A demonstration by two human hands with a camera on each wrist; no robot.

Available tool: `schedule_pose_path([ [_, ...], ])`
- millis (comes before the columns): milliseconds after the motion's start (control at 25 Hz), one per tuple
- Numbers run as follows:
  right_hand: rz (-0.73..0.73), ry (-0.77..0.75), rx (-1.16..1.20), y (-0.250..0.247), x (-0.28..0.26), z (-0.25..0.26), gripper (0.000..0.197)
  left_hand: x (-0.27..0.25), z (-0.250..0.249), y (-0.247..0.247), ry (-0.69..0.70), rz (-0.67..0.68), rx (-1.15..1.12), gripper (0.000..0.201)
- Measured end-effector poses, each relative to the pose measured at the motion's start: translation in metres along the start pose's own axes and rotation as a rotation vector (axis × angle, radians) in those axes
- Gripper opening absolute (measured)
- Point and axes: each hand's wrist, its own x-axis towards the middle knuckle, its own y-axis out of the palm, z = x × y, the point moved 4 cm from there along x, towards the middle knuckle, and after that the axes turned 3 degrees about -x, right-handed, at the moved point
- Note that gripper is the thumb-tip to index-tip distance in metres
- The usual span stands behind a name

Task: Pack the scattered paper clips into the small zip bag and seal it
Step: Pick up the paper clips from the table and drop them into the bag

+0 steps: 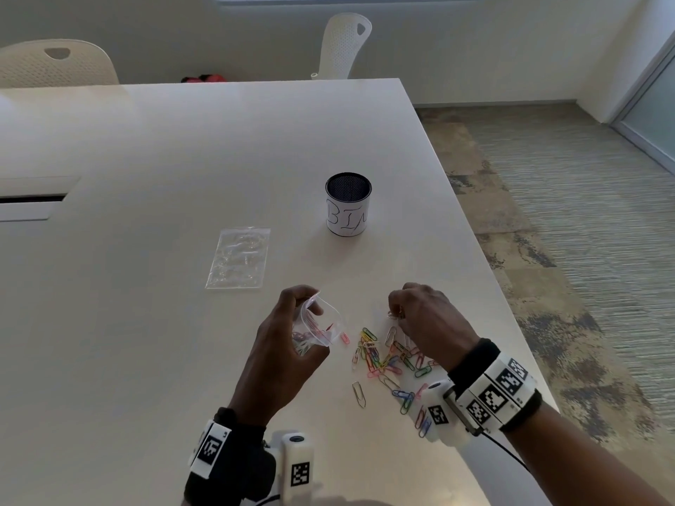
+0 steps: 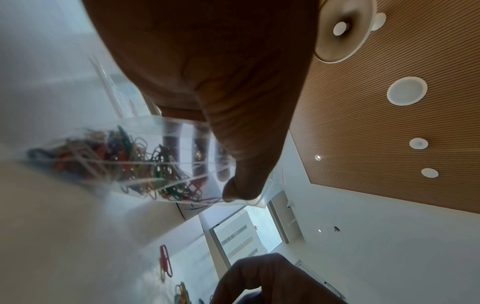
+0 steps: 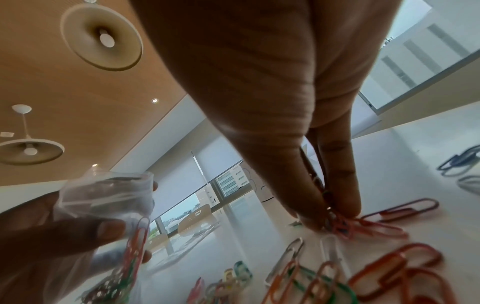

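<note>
My left hand (image 1: 308,304) holds the small clear zip bag (image 1: 319,326) just above the white table, thumb and fingers curled round its open mouth. Several coloured paper clips lie inside the bag (image 2: 135,160), and my thumb (image 2: 244,185) presses its rim. To the right, loose coloured paper clips (image 1: 387,359) are scattered on the table. My right hand (image 1: 396,313) reaches down at the far edge of that pile. Its fingertips (image 3: 348,203) pinch a small bunch of clips (image 3: 348,225) that touches the tabletop. The bag (image 3: 109,197) stands to their left.
A black mesh cup with a white paper label (image 1: 349,204) stands behind the hands. A second clear zip bag (image 1: 239,257) lies flat at the left of the cup. The table's right edge (image 1: 482,246) runs close past my right hand. Two white chairs stand at the far side.
</note>
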Motion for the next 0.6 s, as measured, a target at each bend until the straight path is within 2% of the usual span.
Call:
schedule_pose_path([
  [160, -0.005, 0.043, 0.188, -0.01, 0.001, -0.012, 0.008, -0.003, -0.001, -0.001, -0.001, -0.005, 0.0, 0.065],
  [280, -0.004, 0.079, 0.353, -0.012, -0.001, -0.022, 0.009, -0.003, 0.0, -0.002, -0.003, -0.006, 0.0, 0.065],
  [400, -0.026, 0.115, 0.654, -0.02, -0.008, -0.021, 0.01, -0.002, 0.001, -0.003, -0.009, 0.0, -0.004, 0.066],
  [600, -0.103, 0.049, 1.096, -0.039, -0.022, 0.016, 0.016, -0.001, 0.003, -0.002, -0.01, 0.006, -0.006, 0.068],
])
